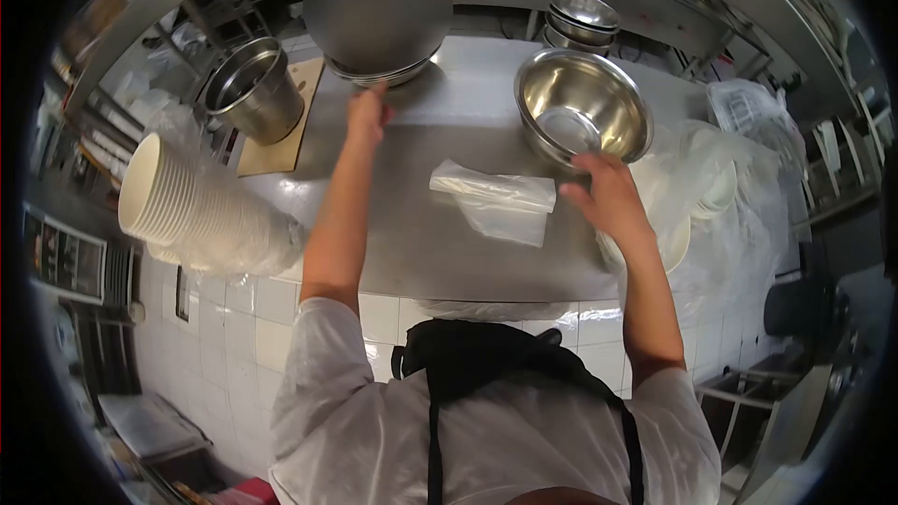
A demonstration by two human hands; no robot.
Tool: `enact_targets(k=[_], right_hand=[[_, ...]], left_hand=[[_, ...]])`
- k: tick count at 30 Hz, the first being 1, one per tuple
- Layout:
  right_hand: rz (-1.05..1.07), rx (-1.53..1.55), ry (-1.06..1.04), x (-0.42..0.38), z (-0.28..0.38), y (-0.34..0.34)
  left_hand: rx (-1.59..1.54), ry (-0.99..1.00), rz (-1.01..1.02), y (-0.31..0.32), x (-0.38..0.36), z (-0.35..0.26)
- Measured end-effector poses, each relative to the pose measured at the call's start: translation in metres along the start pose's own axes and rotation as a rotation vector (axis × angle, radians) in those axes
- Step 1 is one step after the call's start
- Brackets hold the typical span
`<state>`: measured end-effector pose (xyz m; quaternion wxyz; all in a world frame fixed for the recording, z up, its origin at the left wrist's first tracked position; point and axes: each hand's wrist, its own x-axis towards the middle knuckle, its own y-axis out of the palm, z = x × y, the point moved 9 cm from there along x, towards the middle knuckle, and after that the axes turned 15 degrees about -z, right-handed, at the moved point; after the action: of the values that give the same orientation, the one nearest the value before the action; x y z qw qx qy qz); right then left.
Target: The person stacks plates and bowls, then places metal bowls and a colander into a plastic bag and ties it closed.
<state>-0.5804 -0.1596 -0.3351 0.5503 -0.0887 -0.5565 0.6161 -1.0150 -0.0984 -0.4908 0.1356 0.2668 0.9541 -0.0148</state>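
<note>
Nearest us, our right hand (608, 196) grips the near rim of the shiny round steel bowl (585, 105) toward the right edge of the steel counter (449, 252). Our left hand (368, 112), fingers narrow, touches the stack of upturned grey metal bowls (379, 14) at the far edge. We judge bowl sorting in hand; lifting calls for a firm rim grip. A folded clear plastic bag (496, 198) lies between.

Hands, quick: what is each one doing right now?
Left hand: fingers on the rim of the stack of upturned metal bowls; grip cannot be told.
Right hand: closed on the rim of the tilted steel bowl.
</note>
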Motion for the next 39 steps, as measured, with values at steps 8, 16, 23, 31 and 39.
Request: enact_targets(k=[8,16,23,31,39], right_hand=[[-0.074,-0.352,0.094,0.006,-0.022,0.065],[-0.288,0.178,0.092,0.082,0.068,0.054],[0.138,0.847,0.645,0.197,0.077,0.159],[0.539,1.102,0.772,0.204,0.106,0.224],[0.323,1.248,0.732,0.192,0.110,0.172]], left_hand=[[-0.140,-0.245,-0.081,0.008,0.127,0.020],[-0.081,-0.124,-0.066,0.014,0.117,0.013],[-0.078,-0.014,-0.076,-0.046,0.028,0.037],[-0.569,0.186,0.262,-0.086,-0.056,-0.091],[-0.704,0.265,0.232,-0.085,-0.113,-0.161]])
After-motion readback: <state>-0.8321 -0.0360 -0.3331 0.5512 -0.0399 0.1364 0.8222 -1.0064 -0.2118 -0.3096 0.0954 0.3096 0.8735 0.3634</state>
